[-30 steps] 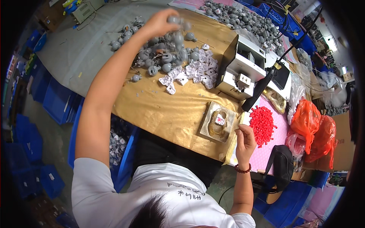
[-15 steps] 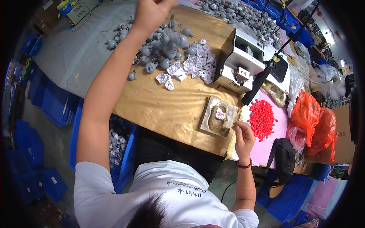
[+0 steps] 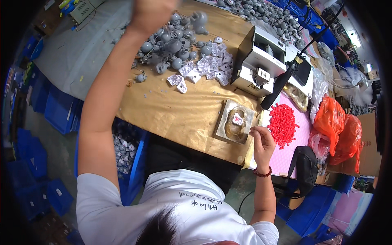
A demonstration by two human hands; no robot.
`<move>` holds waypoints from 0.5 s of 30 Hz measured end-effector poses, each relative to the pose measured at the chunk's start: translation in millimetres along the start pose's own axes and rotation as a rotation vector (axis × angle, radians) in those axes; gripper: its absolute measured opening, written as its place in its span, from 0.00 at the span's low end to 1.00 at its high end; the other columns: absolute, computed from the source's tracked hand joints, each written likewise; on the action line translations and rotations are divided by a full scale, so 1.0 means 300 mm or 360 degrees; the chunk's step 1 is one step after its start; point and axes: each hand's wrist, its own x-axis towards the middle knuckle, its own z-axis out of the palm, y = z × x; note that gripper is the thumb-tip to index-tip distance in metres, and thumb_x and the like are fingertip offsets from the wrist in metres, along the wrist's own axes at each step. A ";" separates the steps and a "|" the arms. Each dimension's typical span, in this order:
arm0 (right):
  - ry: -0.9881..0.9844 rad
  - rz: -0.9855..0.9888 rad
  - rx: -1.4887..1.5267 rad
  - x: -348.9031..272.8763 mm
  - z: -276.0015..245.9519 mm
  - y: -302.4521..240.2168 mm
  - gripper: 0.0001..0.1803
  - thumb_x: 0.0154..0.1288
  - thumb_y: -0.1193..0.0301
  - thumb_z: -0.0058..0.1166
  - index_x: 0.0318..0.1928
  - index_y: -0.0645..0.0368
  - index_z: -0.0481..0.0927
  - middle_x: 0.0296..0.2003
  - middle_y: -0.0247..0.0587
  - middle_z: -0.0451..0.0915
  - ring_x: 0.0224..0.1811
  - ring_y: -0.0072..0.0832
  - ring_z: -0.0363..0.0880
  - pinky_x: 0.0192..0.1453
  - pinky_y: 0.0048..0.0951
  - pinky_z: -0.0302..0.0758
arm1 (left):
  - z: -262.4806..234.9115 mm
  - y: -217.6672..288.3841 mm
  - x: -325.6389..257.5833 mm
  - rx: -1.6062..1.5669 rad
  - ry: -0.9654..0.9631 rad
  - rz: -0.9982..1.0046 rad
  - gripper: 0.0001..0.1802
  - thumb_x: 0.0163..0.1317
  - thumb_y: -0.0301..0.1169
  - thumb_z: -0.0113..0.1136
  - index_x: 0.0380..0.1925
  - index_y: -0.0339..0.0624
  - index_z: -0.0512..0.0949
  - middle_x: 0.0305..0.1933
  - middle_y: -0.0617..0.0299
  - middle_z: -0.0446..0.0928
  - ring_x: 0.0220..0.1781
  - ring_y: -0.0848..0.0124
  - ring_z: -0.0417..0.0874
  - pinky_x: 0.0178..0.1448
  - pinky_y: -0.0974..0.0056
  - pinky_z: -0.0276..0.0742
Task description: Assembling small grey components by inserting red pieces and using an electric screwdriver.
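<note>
My left hand (image 3: 153, 12) is smeared by motion at the upper edge, over the far side of a heap of grey round parts with wires (image 3: 173, 45). Its fingers are cut off from view. A blurred grey ball-shaped part (image 3: 199, 21) shows to its right. My right hand (image 3: 263, 143), with a beaded bracelet at the wrist, is closed in a pinch just right of a square metal block (image 3: 221, 130). What the fingertips hold, if anything, is too small to name. In the block's oval recess lies a small white plastic piece with a red spot (image 3: 237, 119).
White plastic housings (image 3: 212, 65) lie beside the grey heap. A white-and-black box-like device (image 3: 261, 61) stands right of them. Small red caps (image 3: 282, 124) are piled on a pink sheet, near orange bags (image 3: 328, 118) and a black pouch (image 3: 304, 167). A blue bin (image 3: 141, 163) holds more parts.
My left hand has moved slightly left and farther away. The blurred grey part appears farther right and farther away than before. My right hand has hardly moved and keeps its pinch.
</note>
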 end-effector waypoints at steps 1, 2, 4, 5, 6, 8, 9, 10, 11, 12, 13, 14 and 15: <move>-0.0011 -0.0011 0.0007 0.007 0.004 -0.003 0.07 0.71 0.82 0.52 0.46 0.67 0.79 0.40 0.39 0.81 0.40 0.22 0.82 0.46 0.21 0.77 | 0.004 -0.018 0.016 0.0173 -0.0363 -0.0058 0.20 0.64 0.27 0.65 0.57 0.43 0.78 0.50 0.66 0.80 0.44 0.78 0.80 0.49 0.69 0.78; -0.0018 -0.0019 0.0012 0.011 0.007 -0.003 0.07 0.71 0.82 0.52 0.46 0.67 0.79 0.40 0.39 0.81 0.40 0.22 0.82 0.46 0.21 0.77 | 0.028 -0.033 0.003 0.0032 -0.0727 0.0068 0.22 0.62 0.27 0.66 0.58 0.44 0.77 0.52 0.66 0.80 0.45 0.78 0.79 0.49 0.69 0.78; -0.0035 -0.0039 0.0002 0.016 0.016 -0.010 0.07 0.71 0.81 0.51 0.46 0.67 0.79 0.40 0.39 0.81 0.40 0.21 0.82 0.46 0.21 0.77 | 0.034 -0.068 -0.042 0.0388 -0.0751 0.0047 0.23 0.62 0.26 0.65 0.58 0.43 0.77 0.53 0.66 0.80 0.45 0.78 0.79 0.49 0.69 0.77; -0.0041 -0.0044 -0.0004 0.016 0.019 -0.010 0.07 0.71 0.81 0.51 0.46 0.67 0.79 0.40 0.39 0.81 0.40 0.21 0.81 0.46 0.21 0.77 | 0.030 -0.073 -0.054 0.0564 -0.0767 0.0035 0.23 0.62 0.26 0.65 0.58 0.43 0.77 0.53 0.67 0.80 0.45 0.78 0.79 0.50 0.69 0.77; -0.0049 -0.0052 -0.0007 0.017 0.023 -0.009 0.07 0.71 0.81 0.51 0.46 0.67 0.79 0.40 0.39 0.81 0.40 0.21 0.81 0.46 0.21 0.77 | 0.008 -0.073 -0.044 0.0431 -0.0718 -0.0299 0.23 0.63 0.26 0.65 0.59 0.43 0.77 0.52 0.67 0.81 0.44 0.78 0.78 0.49 0.69 0.77; -0.0049 -0.0039 0.0003 0.019 0.015 -0.004 0.07 0.71 0.81 0.51 0.46 0.67 0.79 0.40 0.39 0.81 0.41 0.21 0.81 0.46 0.21 0.77 | 0.003 -0.018 -0.070 -0.0052 -0.0001 -0.0128 0.19 0.67 0.23 0.60 0.57 0.39 0.74 0.48 0.66 0.80 0.44 0.78 0.79 0.51 0.70 0.78; -0.0040 -0.0024 0.0015 0.014 0.012 -0.002 0.07 0.71 0.82 0.52 0.46 0.67 0.79 0.40 0.39 0.81 0.41 0.21 0.81 0.46 0.21 0.77 | 0.001 0.012 -0.079 -0.0291 0.0364 -0.0045 0.17 0.69 0.22 0.58 0.57 0.38 0.72 0.46 0.65 0.79 0.43 0.78 0.79 0.52 0.71 0.78; -0.0026 -0.0013 0.0047 0.018 0.015 -0.007 0.07 0.71 0.82 0.52 0.46 0.67 0.79 0.40 0.39 0.81 0.41 0.21 0.81 0.46 0.21 0.77 | 0.004 0.057 -0.055 -0.0260 0.0510 0.0232 0.15 0.69 0.24 0.58 0.55 0.39 0.73 0.45 0.65 0.79 0.42 0.79 0.78 0.48 0.73 0.77; -0.0022 -0.0013 0.0057 0.020 0.018 -0.011 0.07 0.71 0.82 0.52 0.46 0.67 0.80 0.40 0.39 0.81 0.41 0.21 0.81 0.46 0.21 0.77 | 0.008 0.037 -0.050 -0.0200 0.0262 0.0154 0.18 0.67 0.25 0.60 0.56 0.41 0.74 0.46 0.66 0.79 0.42 0.79 0.78 0.48 0.72 0.77; -0.0020 -0.0013 0.0069 0.024 0.023 -0.015 0.07 0.71 0.82 0.51 0.46 0.67 0.80 0.40 0.39 0.81 0.41 0.21 0.81 0.46 0.21 0.77 | 0.015 -0.001 -0.041 -0.0140 0.0013 0.0075 0.21 0.65 0.26 0.63 0.58 0.43 0.75 0.48 0.67 0.80 0.42 0.79 0.78 0.48 0.71 0.76; -0.0022 -0.0028 0.0058 0.027 0.026 -0.020 0.07 0.71 0.82 0.51 0.46 0.67 0.80 0.40 0.39 0.81 0.41 0.21 0.81 0.46 0.21 0.77 | 0.025 -0.008 -0.032 -0.0082 -0.0239 0.0001 0.24 0.63 0.27 0.65 0.60 0.45 0.76 0.50 0.68 0.80 0.43 0.79 0.77 0.48 0.69 0.76; -0.0028 -0.0048 0.0039 0.030 0.025 -0.022 0.07 0.71 0.82 0.51 0.46 0.67 0.80 0.40 0.40 0.81 0.41 0.22 0.81 0.47 0.21 0.77 | 0.026 -0.003 -0.053 -0.0222 -0.0645 -0.0283 0.22 0.64 0.27 0.64 0.59 0.45 0.78 0.47 0.69 0.81 0.42 0.79 0.77 0.47 0.70 0.75; -0.0035 -0.0072 0.0021 0.034 0.025 -0.025 0.07 0.71 0.82 0.51 0.46 0.67 0.80 0.40 0.40 0.81 0.41 0.22 0.81 0.47 0.21 0.77 | 0.035 0.011 -0.075 0.0225 -0.0858 -0.0513 0.21 0.66 0.25 0.62 0.60 0.46 0.77 0.47 0.69 0.81 0.42 0.81 0.76 0.46 0.72 0.74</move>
